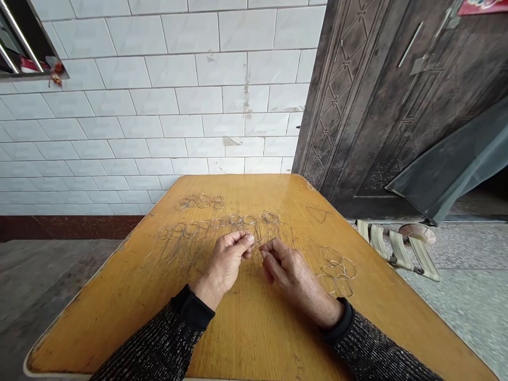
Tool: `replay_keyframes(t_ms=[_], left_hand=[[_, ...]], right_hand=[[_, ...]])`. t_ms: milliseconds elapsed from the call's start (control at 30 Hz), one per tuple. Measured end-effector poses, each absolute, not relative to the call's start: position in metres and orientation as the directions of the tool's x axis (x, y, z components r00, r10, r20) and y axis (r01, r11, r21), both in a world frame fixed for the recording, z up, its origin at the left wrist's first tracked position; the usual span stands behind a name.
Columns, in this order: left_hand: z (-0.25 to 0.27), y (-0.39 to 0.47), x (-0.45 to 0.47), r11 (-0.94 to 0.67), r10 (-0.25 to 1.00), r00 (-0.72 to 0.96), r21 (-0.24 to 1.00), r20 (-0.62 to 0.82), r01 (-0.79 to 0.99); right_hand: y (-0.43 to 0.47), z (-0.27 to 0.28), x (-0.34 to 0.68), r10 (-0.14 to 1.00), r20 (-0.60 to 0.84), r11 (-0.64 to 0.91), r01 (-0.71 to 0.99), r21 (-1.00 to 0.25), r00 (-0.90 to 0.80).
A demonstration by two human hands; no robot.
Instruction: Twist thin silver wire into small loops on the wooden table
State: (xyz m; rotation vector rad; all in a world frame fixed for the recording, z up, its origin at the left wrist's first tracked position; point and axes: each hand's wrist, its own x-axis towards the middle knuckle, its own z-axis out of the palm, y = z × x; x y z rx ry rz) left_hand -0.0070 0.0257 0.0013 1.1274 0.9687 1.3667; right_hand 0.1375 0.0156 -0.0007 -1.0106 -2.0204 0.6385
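Observation:
My left hand [234, 254] is closed in a pinch above the middle of the wooden table [254, 328]. Just right of it, my right hand [281, 262] pinches too, its fingertips almost meeting those of the left. Both seem to hold a thin wire, of which only a tiny bit shows between the fingers. Behind the hands runs a row of looped wires [206, 226] with loose tails trailing toward me. A smaller bunch of wire rings [201, 201] lies farther back on the left. Right of my right hand rests a loose group of wire loops [338, 270].
A single bent wire [318, 213] lies near the table's right edge. White wall tiles [190, 95] rise behind the table. A dark carved door [381, 106] with a grey curtain [456, 164] stands at the right, above a low strapped stool [400, 248].

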Motion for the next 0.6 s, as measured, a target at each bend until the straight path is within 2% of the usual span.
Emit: replay_keyframes(t_ms=[300,433,600], left_hand=[[0.004,0.030,-0.013,-0.116,0.993,-0.052,0.954,0.106,-0.276],[0.008,0.028,-0.016,-0.166,0.984,-0.087,0.970,0.153,-0.178],[0.015,0.022,-0.017,-0.194,0.980,-0.083,0.970,0.183,-0.147]], right_hand=[[0.016,0.001,0.138,0.833,0.352,0.523,0.396,-0.755,-0.427],[0.017,0.001,0.141,0.877,0.306,0.419,0.280,-0.864,-0.370],[0.024,-0.002,0.141,0.926,0.242,0.282,0.107,-0.953,-0.289]])
